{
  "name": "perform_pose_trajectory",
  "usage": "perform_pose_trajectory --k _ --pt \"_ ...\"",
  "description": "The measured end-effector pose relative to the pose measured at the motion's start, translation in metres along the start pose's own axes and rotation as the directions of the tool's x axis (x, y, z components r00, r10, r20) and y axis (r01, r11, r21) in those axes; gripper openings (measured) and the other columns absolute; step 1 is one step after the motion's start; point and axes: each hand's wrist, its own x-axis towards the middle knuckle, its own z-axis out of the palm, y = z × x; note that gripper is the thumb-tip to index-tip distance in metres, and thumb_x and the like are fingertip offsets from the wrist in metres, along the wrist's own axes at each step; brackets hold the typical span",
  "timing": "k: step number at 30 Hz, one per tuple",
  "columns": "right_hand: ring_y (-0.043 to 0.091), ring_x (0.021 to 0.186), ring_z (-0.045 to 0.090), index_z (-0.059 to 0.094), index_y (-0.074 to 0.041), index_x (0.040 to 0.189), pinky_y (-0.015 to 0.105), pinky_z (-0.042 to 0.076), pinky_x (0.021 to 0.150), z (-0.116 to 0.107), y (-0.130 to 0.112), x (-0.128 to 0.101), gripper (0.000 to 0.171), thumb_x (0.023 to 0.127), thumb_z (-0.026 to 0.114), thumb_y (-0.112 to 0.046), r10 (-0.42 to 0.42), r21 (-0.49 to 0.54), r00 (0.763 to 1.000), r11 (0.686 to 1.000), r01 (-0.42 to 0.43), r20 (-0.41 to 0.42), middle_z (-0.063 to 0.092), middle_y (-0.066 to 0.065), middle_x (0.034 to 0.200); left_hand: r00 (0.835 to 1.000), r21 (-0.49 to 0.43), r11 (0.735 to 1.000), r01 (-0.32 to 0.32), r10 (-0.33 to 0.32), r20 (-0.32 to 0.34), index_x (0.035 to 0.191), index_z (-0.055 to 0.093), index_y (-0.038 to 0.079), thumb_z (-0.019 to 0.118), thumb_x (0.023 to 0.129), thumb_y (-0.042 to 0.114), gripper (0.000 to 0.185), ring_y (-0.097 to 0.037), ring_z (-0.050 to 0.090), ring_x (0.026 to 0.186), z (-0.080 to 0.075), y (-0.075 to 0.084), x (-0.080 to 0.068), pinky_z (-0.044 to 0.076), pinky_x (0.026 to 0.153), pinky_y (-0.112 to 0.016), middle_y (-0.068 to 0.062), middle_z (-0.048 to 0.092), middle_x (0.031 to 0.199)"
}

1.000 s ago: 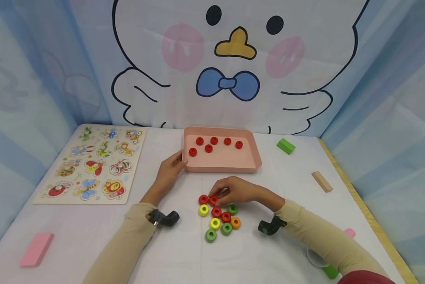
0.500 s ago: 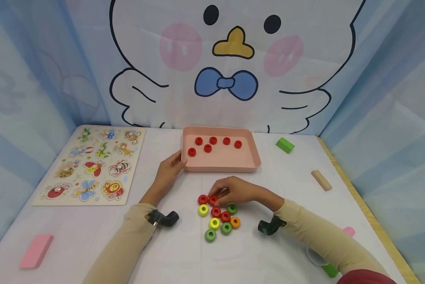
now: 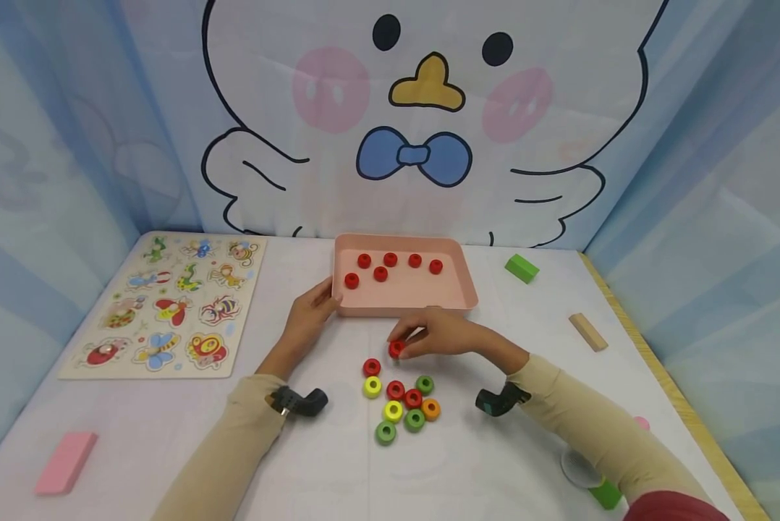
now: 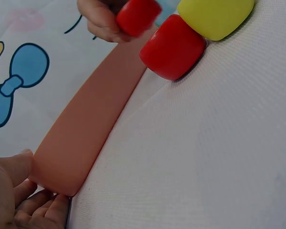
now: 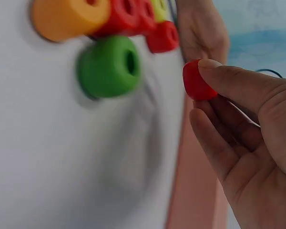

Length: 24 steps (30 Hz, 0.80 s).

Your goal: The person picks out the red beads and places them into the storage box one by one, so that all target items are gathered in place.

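Observation:
My right hand [image 3: 438, 333] pinches a red bead [image 5: 196, 82] between thumb and fingertips, lifted off the white tabletop just in front of the pink tray [image 3: 416, 295]. My left hand [image 3: 307, 318] holds the tray's near left corner; in the left wrist view the thumb is at the rim and the fingers are curled by the base. Several red beads [image 3: 380, 274] lie apart inside the tray. Nearer me is a loose group with red beads [image 3: 395, 391], yellow beads [image 3: 393, 412], green beads [image 3: 386, 433] and an orange bead [image 3: 431, 410].
At the left lies an insect puzzle board [image 3: 168, 304], with a pink block [image 3: 66, 463] nearer me. On the right are a green block [image 3: 522, 268], a wooden block [image 3: 588, 332], a clear round object [image 3: 580, 469] and another green block [image 3: 605, 496], partly behind my sleeve. A curtain stands behind the tray.
My right hand has lifted one red bead out of the loose group and moved it forward toward the tray. My left hand has stayed on the tray's corner.

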Motion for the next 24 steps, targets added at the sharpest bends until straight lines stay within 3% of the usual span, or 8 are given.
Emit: perform_pose_trajectory --k 4,11,24 --pt "0.016 0.104 0.063 0.070 -0.006 0.120 0.028 0.053 0.090 -0.025 0.000 0.005 0.033 0.088 0.075 -0.013 0.023 -0.021 0.996 0.999 -0.025 -0.089 0.067 -0.002 0.110 1.000 0.005 1.000 0.001 -0.001 -0.003 0.154 0.036 0.015 0.057 0.100 0.034 0.060 -0.013 0.033 0.141 0.000 0.001 0.000 0.036 0.109 -0.031 0.000 0.036 0.155" --pt "0.021 0.103 0.063 0.069 -0.003 0.122 0.030 0.054 0.089 -0.067 0.015 0.030 0.033 0.089 0.073 -0.008 0.137 -0.111 0.966 0.980 -0.164 -0.219 0.069 0.004 0.111 1.000 0.008 1.000 0.007 -0.007 -0.010 0.153 0.036 0.015 0.057 0.101 0.033 0.060 -0.014 0.032 0.141 -0.001 0.000 0.001 0.036 0.109 -0.031 -0.001 0.036 0.155" --pt "0.024 0.102 0.055 0.071 -0.010 0.119 0.032 0.052 0.089 -0.083 0.044 0.078 0.030 0.091 0.072 -0.017 0.340 -0.165 0.906 0.907 -0.387 -0.253 0.064 0.005 0.110 1.000 -0.044 0.999 0.021 -0.022 -0.011 0.153 0.037 0.012 0.059 0.100 0.028 0.059 -0.015 0.034 0.140 0.000 0.001 0.001 0.035 0.110 -0.031 -0.002 0.038 0.154"
